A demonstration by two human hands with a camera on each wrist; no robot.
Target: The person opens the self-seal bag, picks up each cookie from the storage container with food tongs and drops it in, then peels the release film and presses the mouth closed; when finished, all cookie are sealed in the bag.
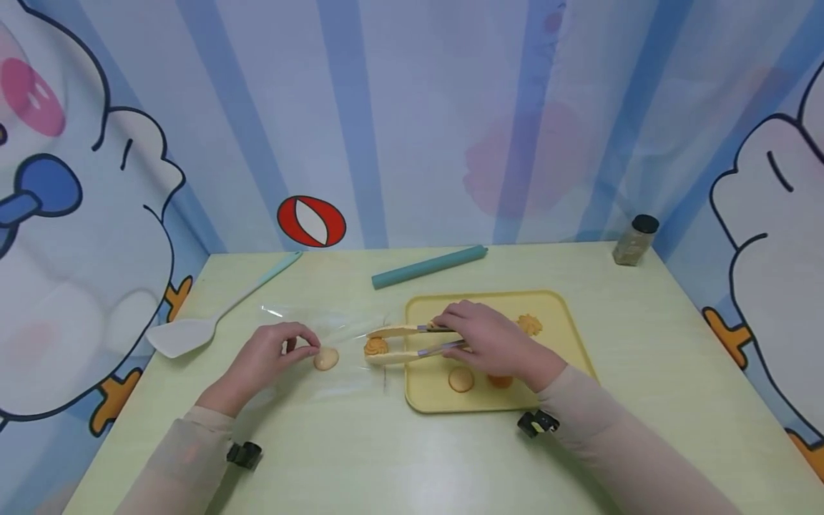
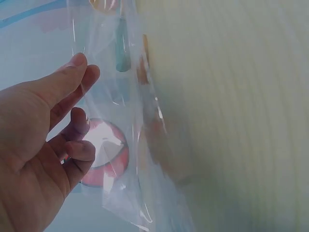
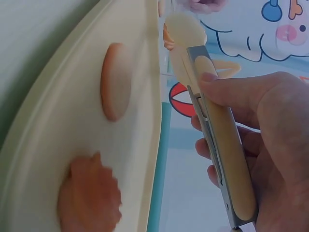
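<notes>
My left hand pinches the edge of a clear plastic bag between thumb and index finger. A pale round cookie lies at the bag, right by those fingertips. My right hand grips cream-tipped tongs, its fingers wrapped around the handles. Between the tong tips, over the bag's right end, sits a swirled golden cookie. Below the right hand, a yellow tray bears a round cookie, a darker cookie partly covered by the hand, and a flower-shaped cookie.
Behind the bag and tray lies a teal stick. A white spatula with a mint handle rests at the left. In the back right corner stands a black-lidded jar. A patterned curtain borders the table at the back and sides.
</notes>
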